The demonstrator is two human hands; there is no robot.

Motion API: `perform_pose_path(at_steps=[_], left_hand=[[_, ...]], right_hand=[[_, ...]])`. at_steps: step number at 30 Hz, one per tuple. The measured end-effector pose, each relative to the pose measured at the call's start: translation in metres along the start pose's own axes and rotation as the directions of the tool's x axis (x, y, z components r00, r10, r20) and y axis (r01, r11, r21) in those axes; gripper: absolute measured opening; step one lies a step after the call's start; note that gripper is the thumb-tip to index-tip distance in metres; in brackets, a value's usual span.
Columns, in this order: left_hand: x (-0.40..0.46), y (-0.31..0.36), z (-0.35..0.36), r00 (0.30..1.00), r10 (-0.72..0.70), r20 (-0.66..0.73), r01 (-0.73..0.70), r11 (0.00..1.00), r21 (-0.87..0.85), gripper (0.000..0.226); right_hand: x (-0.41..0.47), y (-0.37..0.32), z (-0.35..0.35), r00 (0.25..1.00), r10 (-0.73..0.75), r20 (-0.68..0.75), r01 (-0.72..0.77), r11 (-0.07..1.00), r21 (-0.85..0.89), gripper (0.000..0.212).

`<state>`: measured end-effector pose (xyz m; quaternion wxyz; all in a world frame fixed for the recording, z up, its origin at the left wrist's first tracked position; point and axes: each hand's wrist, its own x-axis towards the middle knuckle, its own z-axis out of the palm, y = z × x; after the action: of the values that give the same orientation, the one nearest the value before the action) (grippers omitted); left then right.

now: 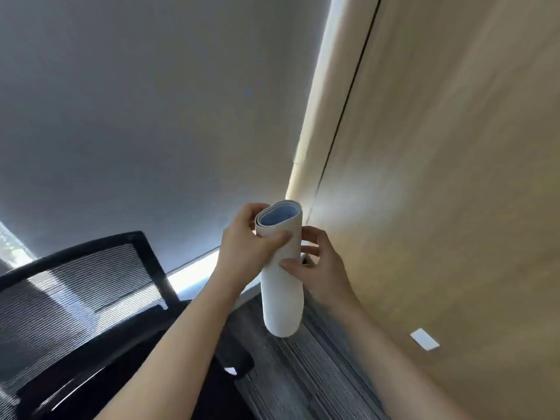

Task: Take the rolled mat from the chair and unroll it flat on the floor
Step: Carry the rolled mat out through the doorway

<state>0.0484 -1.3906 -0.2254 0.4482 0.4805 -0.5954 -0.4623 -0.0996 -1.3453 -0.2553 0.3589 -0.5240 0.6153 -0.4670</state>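
Note:
The rolled mat is a white tube with a blue inner layer showing at its upper end. I hold it upright in the air in front of me, above the floor. My left hand wraps the upper part of the roll, thumb across its front. My right hand touches the roll's right side lower down, thumb on the front and fingers spread behind it. The black mesh chair stands at the lower left, apart from the mat.
Grey striped carpet covers the floor below the mat. A tan wood-panelled wall runs along the right with a white wall plate low on it. A pale grey wall fills the back. The chair's armrest sits near my left forearm.

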Motion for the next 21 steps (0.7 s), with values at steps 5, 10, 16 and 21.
perform_pose_path(at_steps=[5,10,16,21], left_hand=[[-0.04,0.055,0.102,0.962,0.095,0.257,-0.077,0.994,-0.08,0.047],[-0.121,0.11,0.228,0.798,0.217,0.563,-0.141,0.974,-0.176,0.048],[-0.281,0.162,0.394,0.443,0.334,0.832,-0.144,0.942,-0.302,0.054],[-0.461,0.198,0.515,0.255,0.439,0.862,-0.121,0.899,-0.421,0.064]], right_hand=[[-0.077,-0.012,-0.101,0.956,0.041,-0.29,-0.041,0.999,0.003,0.053],[-0.186,-0.006,-0.21,0.784,0.112,-0.611,-0.109,0.993,0.043,0.067],[-0.372,0.016,-0.349,0.478,0.13,-0.869,-0.147,0.987,0.067,0.057],[-0.555,0.032,-0.452,0.234,0.097,-0.967,-0.216,0.975,0.046,0.059]])
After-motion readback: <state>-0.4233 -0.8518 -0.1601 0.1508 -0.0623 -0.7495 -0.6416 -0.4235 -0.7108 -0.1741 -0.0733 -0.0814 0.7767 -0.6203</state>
